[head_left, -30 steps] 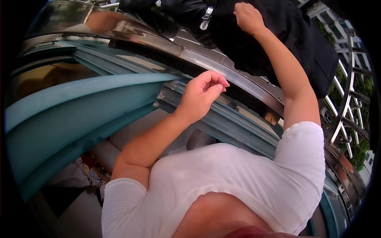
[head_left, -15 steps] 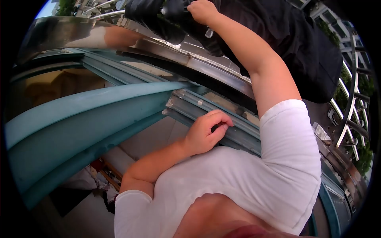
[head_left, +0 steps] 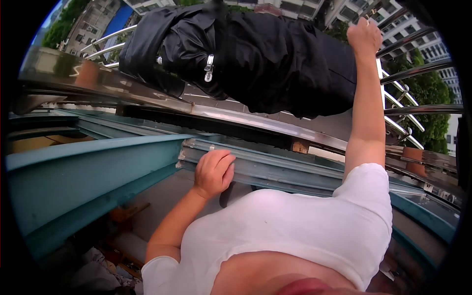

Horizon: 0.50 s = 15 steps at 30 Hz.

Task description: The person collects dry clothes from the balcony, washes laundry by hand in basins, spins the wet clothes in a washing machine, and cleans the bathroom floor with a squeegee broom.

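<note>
The long black garment (head_left: 287,64), creased and bulky, lies outside the window, just past the metal edge (head_left: 216,112) of the ledge, with a silver zip pull (head_left: 209,68) showing toward its left part. Its deep folds point to a soft, limp thing that should sag between any 2 holds rather than keep a shape; the leather-like sheen suggests a smooth face that could slide under light fingertips, and the bulk makes me judge it fairly heavy, though hardly fragile. The better hold would be a full handful of gathered folds near each of the 2 ends, since the zip pull is small, hard and narrow, a poor place to bear weight. The right hand (head_left: 365,37) is reached far out past the garment's right end, fingers folded in, close to the metal bars (head_left: 418,110); the left hand (head_left: 214,172) is bent at the knuckles by the grey window track (head_left: 270,169), near the teal frame (head_left: 98,164) and well apart from the garment. Both palms are turned away, so I cannot tell whether either hand grips anything.
</note>
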Tool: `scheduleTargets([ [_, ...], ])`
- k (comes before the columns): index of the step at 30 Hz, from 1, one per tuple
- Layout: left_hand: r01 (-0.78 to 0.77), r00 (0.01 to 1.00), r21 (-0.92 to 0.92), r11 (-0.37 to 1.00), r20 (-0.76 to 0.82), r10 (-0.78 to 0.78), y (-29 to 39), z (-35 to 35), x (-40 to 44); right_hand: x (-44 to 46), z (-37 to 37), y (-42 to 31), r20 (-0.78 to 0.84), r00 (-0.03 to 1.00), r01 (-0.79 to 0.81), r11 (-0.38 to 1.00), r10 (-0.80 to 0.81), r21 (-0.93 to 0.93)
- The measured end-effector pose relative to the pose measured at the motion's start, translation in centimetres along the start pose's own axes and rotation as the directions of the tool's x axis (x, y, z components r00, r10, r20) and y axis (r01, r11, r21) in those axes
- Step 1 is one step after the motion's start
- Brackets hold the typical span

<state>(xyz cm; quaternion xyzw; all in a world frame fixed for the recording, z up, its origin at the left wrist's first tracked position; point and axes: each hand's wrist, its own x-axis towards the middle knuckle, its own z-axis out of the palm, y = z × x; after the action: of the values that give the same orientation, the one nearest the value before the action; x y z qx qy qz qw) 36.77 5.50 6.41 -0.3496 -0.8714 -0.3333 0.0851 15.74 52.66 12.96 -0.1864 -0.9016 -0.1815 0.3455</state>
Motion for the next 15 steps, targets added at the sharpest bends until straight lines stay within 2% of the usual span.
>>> scheduleTargets([
  [1, -0.005, 1.000, 0.017, 1.000, -0.010, 0.005, 0.2, 0.0, 0.0, -0.1, 0.0, 3.8, 0.171, 0.979, -0.073, 0.974, 0.111, -0.215],
  [2, -0.007, 1.000, 0.009, 1.000, 0.001, 0.007, 0.5, 0.0, 0.3, 0.4, -2.1, 5.8, 0.417, 0.875, -0.110, 0.940, 0.246, -0.324],
  [3, -0.010, 1.000, 0.021, 1.000, -0.003, 0.010, 0.6, -0.1, 0.2, 0.5, -2.0, 8.0, 0.472, 0.821, -0.084, 0.886, 0.320, -0.456],
  [4, -0.015, 1.000, 0.033, 0.999, -0.008, 0.015, 0.4, -0.1, 0.0, 0.4, -3.3, 9.1, 0.562, 0.776, 0.052, 0.858, 0.288, -0.511],
  [5, -0.019, 1.000, 0.041, 0.999, -0.008, 0.019, 0.4, 0.0, -0.1, 1.0, -5.1, 9.0, 0.707, 0.639, 0.105, 0.876, 0.304, -0.472],
  [6, -0.024, 1.000, 0.057, 0.998, -0.005, 0.024, 0.4, 0.0, -0.2, 0.7, -4.5, 9.4, 0.678, 0.688, 0.119, 0.882, 0.258, -0.456],
  [7, -0.022, 1.000, 0.072, 0.997, -0.008, 0.023, 0.5, 0.1, -0.2, 0.9, -2.3, 10.5, 0.773, 0.584, 0.281, 0.831, 0.248, -0.479],
  [9, -0.025, 1.000, 0.094, 0.995, -0.001, 0.025, 0.5, 0.1, -0.2, 0.6, -1.0, 10.9, 0.777, 0.542, 0.122, 0.884, 0.321, -0.451],
  [10, -0.017, 1.000, 0.106, 0.994, 0.011, 0.016, 0.7, 0.0, -0.1, 0.6, -2.7, 9.9, 0.833, 0.441, 0.229, 0.856, 0.334, -0.464],
  [14, -0.027, 1.000, 0.120, 0.992, 0.000, 0.027, 0.8, 0.2, -0.2, -1.1, -2.3, 10.5, 0.839, 0.531, 0.439, 0.810, 0.114, -0.388],
  [15, -0.028, 1.000, 0.127, 0.992, -0.008, 0.029, 0.8, 0.3, -0.2, -1.4, -1.9, 10.3, 0.825, 0.562, 0.434, 0.830, 0.056, -0.351],
])
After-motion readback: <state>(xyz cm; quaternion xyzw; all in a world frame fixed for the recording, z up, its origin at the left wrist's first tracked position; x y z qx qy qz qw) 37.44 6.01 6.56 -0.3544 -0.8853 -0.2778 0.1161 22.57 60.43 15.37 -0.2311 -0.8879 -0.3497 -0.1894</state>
